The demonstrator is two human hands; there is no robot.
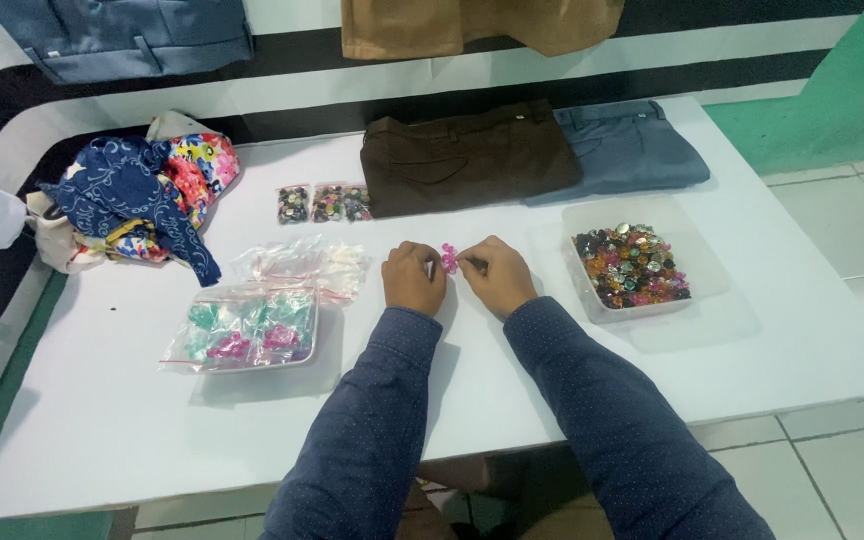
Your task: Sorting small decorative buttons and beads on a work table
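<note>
Pink beads [449, 258] sit pinched between your two hands at the middle of the white surface [512, 400]. Your left hand [414, 279] has its grip closed on them; your right hand [497, 275] pinches them from the other side. Clear tub of mixed buttons [630, 265] near your right, zip bags of pink and green pieces [249, 331] to your left, folded brown trousers [467, 155] behind.

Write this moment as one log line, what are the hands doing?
left hand: pinching pink pieces | right hand: pinching same pieces | button tray: right | table: white
</note>
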